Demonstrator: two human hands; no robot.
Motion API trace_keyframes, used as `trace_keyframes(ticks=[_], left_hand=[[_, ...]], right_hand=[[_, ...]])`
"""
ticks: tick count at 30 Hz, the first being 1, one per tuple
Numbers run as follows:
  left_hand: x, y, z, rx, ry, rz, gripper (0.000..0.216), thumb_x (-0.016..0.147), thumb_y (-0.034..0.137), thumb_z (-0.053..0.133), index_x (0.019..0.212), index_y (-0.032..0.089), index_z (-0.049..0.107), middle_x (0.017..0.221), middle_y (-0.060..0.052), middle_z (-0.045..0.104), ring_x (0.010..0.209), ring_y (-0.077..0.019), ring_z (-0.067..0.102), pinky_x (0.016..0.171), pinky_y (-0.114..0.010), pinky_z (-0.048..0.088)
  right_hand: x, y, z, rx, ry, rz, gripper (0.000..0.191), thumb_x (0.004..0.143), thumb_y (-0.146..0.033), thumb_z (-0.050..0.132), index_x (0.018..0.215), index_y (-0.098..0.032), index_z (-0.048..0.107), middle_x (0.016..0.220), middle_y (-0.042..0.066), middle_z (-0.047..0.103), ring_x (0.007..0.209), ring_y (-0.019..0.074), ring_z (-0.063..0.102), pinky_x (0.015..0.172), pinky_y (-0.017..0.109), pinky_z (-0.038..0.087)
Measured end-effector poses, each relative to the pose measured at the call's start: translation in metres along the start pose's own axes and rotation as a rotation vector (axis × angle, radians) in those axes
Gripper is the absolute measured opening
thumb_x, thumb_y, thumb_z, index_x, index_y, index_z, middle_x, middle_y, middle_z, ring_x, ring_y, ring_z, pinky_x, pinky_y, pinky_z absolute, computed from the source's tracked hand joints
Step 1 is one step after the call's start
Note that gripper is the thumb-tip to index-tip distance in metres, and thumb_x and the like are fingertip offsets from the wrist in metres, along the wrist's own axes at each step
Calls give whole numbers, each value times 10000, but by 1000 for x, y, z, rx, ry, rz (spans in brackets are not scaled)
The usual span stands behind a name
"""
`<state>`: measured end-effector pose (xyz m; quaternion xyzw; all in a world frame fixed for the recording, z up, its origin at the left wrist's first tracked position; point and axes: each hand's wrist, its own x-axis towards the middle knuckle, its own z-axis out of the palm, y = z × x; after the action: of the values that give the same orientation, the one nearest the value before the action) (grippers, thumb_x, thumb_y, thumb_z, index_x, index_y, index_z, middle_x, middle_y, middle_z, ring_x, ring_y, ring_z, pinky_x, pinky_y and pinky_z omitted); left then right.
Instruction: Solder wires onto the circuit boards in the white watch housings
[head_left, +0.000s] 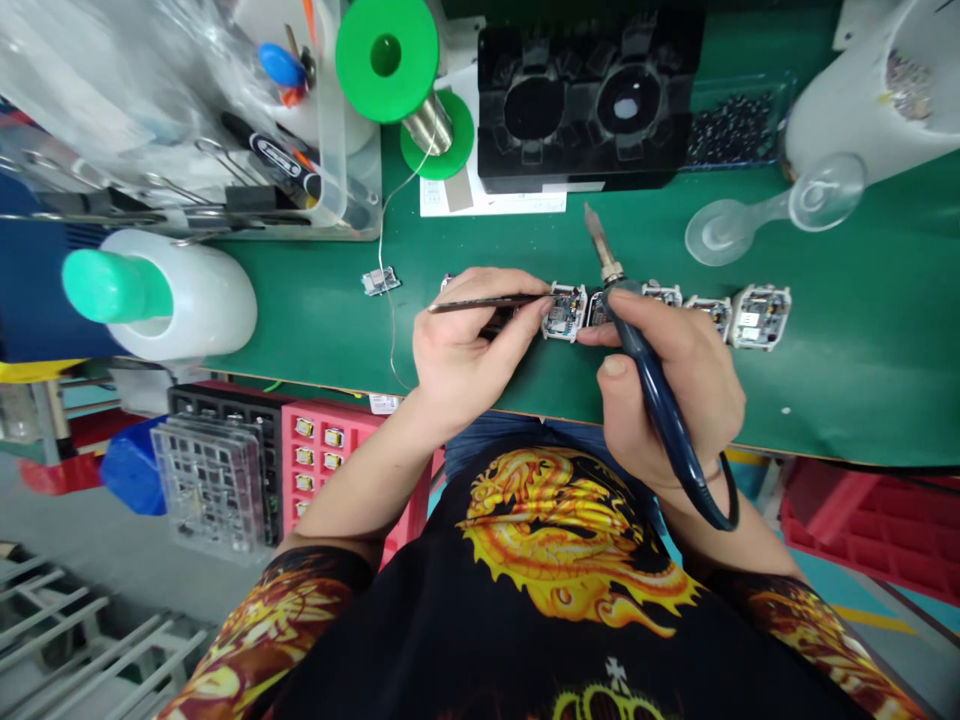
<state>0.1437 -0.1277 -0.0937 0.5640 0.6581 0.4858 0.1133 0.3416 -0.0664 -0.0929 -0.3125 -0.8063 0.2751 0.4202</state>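
My left hand (469,345) is closed around dark tweezers (487,302), whose tips reach the edge of a small circuit board in a white frame (565,312). In my right hand (675,385) is a soldering iron (660,410) with a dark blue handle. Its metal tip points up and away from the boards, touching nothing. A finger of my right hand rests by the lower edge of that framed board. More framed boards (760,317) stand in a row to the right, some partly hidden by my right hand. A loose small board (381,281) lies to the left.
Solder wire unwinds from a green spool (386,60) across the green mat (322,330). Behind are a black holder (589,110), a tray of small black parts (731,130) and a white container (862,120). A white bottle (187,300) stands left; a pink foam tray (319,425) sits below.
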Motion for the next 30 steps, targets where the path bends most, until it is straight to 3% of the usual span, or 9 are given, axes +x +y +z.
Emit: trace_keyframes(ticks=[15, 20, 24, 30], left_hand=[[8, 9, -11, 158, -89, -31, 79, 1037, 224, 814, 1104, 266, 803, 1069, 41, 841, 937, -138, 804, 855, -289, 678], [14, 9, -16, 183, -155, -13, 46, 1073, 276, 774, 1113, 262, 793, 1067, 36, 831, 926, -133, 789, 857, -293, 673], [22, 9, -20, 191, -249, -11, 152, 1132, 352, 697, 1106, 228, 781, 1012, 40, 809, 886, -95, 765, 848, -257, 647], [28, 7, -22, 151, -271, -25, 140, 1097, 386, 739, 1078, 247, 752, 947, 11, 796, 862, -169, 783, 831, -336, 641]], right_hand=[[-3, -1, -4, -10, 5, 27, 418, 1068, -293, 658, 1484, -263, 688, 1072, 24, 850, 1059, 256, 793, 1027, 467, 675], [-5, -3, -9, 23, 24, 19, 415, 1052, -251, 669, 1467, -254, 684, 1040, 36, 844, 973, 253, 793, 992, 477, 684], [-1, -6, -13, 34, -7, 21, 425, 1045, -217, 658, 1469, -234, 679, 1059, 46, 839, 994, 251, 799, 986, 461, 686], [3, -3, -15, 91, -41, -6, 462, 1018, -172, 660, 1476, -232, 680, 1048, 28, 849, 985, 238, 831, 962, 419, 699]])
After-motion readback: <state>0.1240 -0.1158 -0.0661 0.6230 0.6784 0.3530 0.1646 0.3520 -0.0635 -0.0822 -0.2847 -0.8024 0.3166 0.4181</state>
